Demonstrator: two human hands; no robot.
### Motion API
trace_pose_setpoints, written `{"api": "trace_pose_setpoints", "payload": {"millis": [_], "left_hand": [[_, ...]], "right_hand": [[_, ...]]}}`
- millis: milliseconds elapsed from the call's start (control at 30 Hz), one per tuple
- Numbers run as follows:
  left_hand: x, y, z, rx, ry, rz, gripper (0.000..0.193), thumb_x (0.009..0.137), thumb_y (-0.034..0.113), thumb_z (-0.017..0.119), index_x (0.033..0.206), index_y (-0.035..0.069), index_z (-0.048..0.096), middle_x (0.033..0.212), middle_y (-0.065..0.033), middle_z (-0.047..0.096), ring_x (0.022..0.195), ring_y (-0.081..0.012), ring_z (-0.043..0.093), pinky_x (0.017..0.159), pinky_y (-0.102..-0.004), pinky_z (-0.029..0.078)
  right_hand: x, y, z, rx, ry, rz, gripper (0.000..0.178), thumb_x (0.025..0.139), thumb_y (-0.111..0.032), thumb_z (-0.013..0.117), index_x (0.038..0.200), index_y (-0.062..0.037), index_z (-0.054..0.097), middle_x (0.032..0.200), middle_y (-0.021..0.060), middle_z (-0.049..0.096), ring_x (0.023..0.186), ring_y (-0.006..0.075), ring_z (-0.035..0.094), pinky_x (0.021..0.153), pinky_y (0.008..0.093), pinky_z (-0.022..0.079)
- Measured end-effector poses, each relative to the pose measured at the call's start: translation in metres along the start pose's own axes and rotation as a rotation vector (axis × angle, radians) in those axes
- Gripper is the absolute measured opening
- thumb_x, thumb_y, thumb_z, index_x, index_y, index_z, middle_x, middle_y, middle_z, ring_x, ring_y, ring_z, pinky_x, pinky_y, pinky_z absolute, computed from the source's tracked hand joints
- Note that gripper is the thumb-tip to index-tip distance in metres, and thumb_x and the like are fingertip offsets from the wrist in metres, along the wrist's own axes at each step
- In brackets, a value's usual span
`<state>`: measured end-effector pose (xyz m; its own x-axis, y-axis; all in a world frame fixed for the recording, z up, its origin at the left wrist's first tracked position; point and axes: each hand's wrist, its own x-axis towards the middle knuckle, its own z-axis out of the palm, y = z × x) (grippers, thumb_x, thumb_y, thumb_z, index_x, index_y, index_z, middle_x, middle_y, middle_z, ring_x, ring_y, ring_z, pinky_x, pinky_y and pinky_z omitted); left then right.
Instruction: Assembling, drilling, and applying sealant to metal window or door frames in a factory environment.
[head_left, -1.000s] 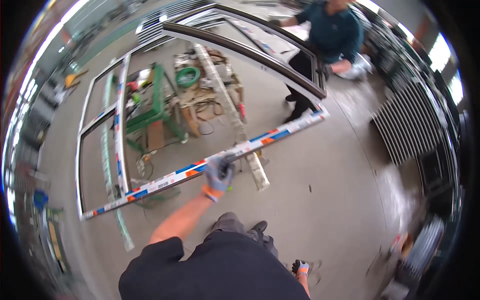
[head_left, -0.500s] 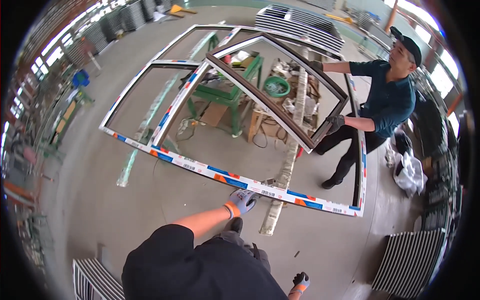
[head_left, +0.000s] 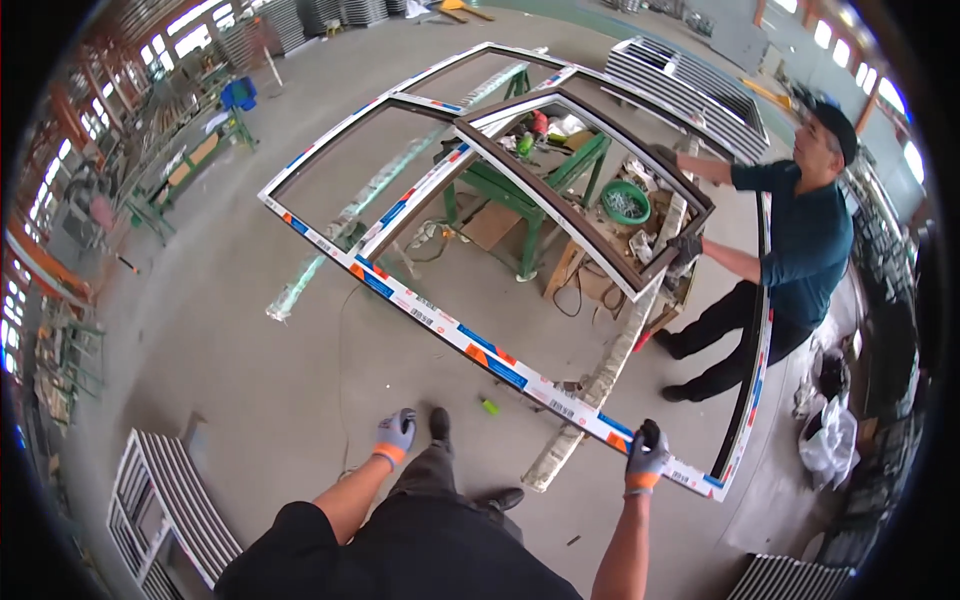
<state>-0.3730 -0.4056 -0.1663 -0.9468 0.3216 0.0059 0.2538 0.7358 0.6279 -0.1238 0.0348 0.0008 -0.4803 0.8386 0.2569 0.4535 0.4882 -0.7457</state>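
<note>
A large window frame [head_left: 470, 345], wrapped in white, blue and orange printed film, lies flat across supports before me. My right hand [head_left: 648, 455], in a grey glove with an orange cuff, is closed on its near rail, close to the right corner. My left hand [head_left: 396, 434], gloved alike, hangs short of the near rail; its fingers are loosely bent and nothing shows in them. Over the large frame, a co-worker [head_left: 800, 220] across on the right grips a smaller brown and white sash [head_left: 560, 215] by its right end with both gloved hands.
Wrapped support beams [head_left: 555, 460] run under the frame. Beneath it stand a green workbench [head_left: 500, 190] and a green bowl [head_left: 626, 202] of small hardware. Stacked profiles [head_left: 170, 500] lie at lower left. A white plastic bag [head_left: 828, 440] sits on the floor at right.
My left hand has come off the near rail and drawn back. The right hand has risen from low beside me onto the rail. My view has shifted; the co-worker still grips the sash.
</note>
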Motion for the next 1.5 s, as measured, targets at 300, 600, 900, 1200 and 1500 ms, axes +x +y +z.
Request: {"api": "trace_pose_setpoints", "payload": {"millis": [300, 600, 900, 1200, 1500], "left_hand": [[0.197, 0.002, -0.1, 0.095, 0.211, 0.33, 0.032, 0.083, 0.02, 0.063, 0.113, 0.009, 0.062, 0.106, -0.0132, 0.062, 0.101, -0.0353, 0.056, 0.092, -0.0489, 0.043], [0.413, -0.003, -0.082, 0.115, -0.025, 0.476, 0.027, 0.085, 0.025, 0.06, 0.106, 0.009, 0.065, 0.1, -0.012, 0.064, 0.097, -0.0315, 0.059, 0.087, -0.0482, 0.044], [0.441, 0.028, -0.057, 0.21, -0.042, 0.504, 0.024, 0.082, 0.027, 0.061, 0.1, 0.011, 0.066, 0.097, -0.0117, 0.065, 0.094, -0.031, 0.061, 0.085, -0.0458, 0.045], [0.46, 0.08, -0.004, 0.317, -0.014, 0.424, 0.018, 0.076, 0.013, 0.064, 0.094, 0.01, 0.066, 0.091, -0.0117, 0.064, 0.093, -0.0324, 0.059, 0.087, -0.0459, 0.045], [0.479, 0.104, 0.038, 0.408, -0.131, 0.431, 0.02, 0.081, 0.009, 0.06, 0.1, 0.008, 0.065, 0.102, -0.0136, 0.062, 0.103, -0.0352, 0.055, 0.096, -0.0479, 0.041]], "right_hand": [[0.043, -0.064, 0.213, -0.16, -0.159, 0.047, 0.031, 0.085, -0.013, 0.068, 0.113, -0.0023, 0.065, 0.104, 0.0138, 0.069, 0.088, 0.0261, 0.068, 0.079, 0.0356, 0.055], [0.125, -0.054, 0.313, 0.193, 0.044, 0.394, 0.034, 0.089, -0.016, 0.07, 0.117, 0.004, 0.065, 0.101, 0.014, 0.072, 0.092, 0.0209, 0.065, 0.086, 0.0321, 0.05], [0.15, 0.008, 0.342, 0.059, -0.1, 0.443, 0.039, 0.089, -0.023, 0.071, 0.118, 0.0021, 0.064, 0.105, 0.0168, 0.072, 0.095, 0.023, 0.068, 0.086, 0.0331, 0.053], [0.322, -0.012, 0.336, -0.147, -0.294, 0.261, 0.038, 0.084, -0.028, 0.069, 0.115, -0.0056, 0.064, 0.102, 0.0159, 0.068, 0.093, 0.0321, 0.066, 0.083, 0.0413, 0.053], [0.47, 0.149, 0.287, -0.158, 0.1, 0.483, 0.028, 0.089, -0.02, 0.064, 0.112, -0.0063, 0.067, 0.104, 0.0172, 0.07, 0.097, 0.0349, 0.066, 0.087, 0.0411, 0.051]]}}
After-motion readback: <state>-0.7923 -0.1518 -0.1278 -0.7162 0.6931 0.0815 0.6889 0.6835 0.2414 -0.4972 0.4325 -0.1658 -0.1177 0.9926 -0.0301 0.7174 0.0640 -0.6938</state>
